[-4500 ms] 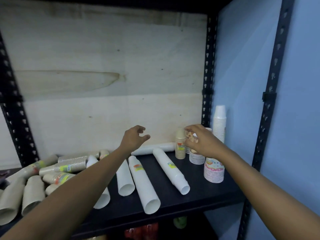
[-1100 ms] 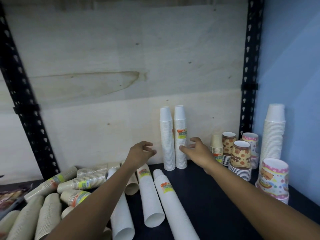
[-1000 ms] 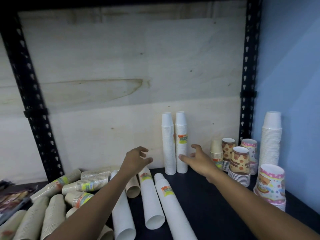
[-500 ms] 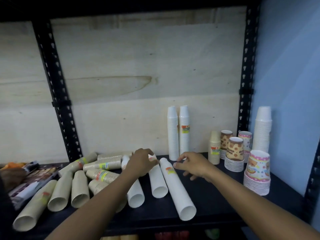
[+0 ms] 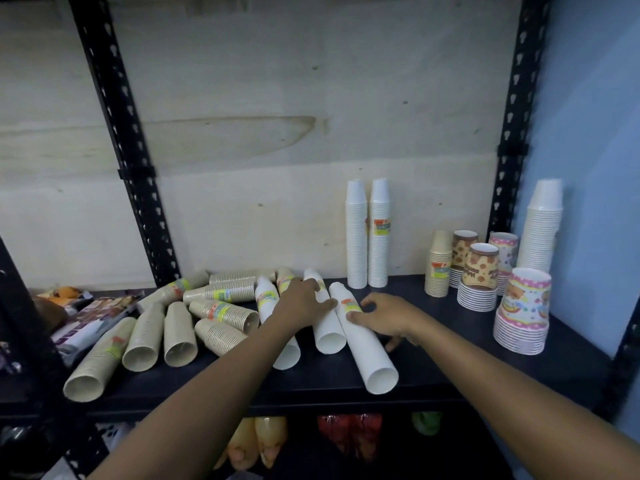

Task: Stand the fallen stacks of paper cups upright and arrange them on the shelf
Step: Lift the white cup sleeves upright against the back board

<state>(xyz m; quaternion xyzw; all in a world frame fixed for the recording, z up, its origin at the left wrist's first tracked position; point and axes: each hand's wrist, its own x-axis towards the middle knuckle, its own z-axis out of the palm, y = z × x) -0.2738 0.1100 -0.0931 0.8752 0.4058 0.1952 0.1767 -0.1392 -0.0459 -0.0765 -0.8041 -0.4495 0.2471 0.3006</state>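
Three white cup stacks lie fallen on the black shelf (image 5: 460, 362): a long one (image 5: 372, 351), a middle one (image 5: 327, 329) and a left one (image 5: 268, 297). My left hand (image 5: 301, 303) rests across the middle stack, its fairly straight fingertips reaching the long stack's left side. My right hand (image 5: 386, 317) is at the long stack's narrow end, thumb pressed on it and fingers curled round it. Two white stacks (image 5: 367, 237) stand upright against the back panel. Several beige stacks (image 5: 221, 294) lie fallen to the left.
At the right stand a short beige stack (image 5: 438, 268), patterned cup stacks (image 5: 479, 271) (image 5: 523, 310) and a tall white stack (image 5: 543, 230) by the blue wall. Snack packets (image 5: 93, 311) lie at far left. Black uprights frame the bay; bags (image 5: 349, 436) sit on the shelf below.
Both hands have left the two upright white stacks and dropped onto the fallen white stacks. The view has pulled back and shifted left, showing more fallen beige stacks.
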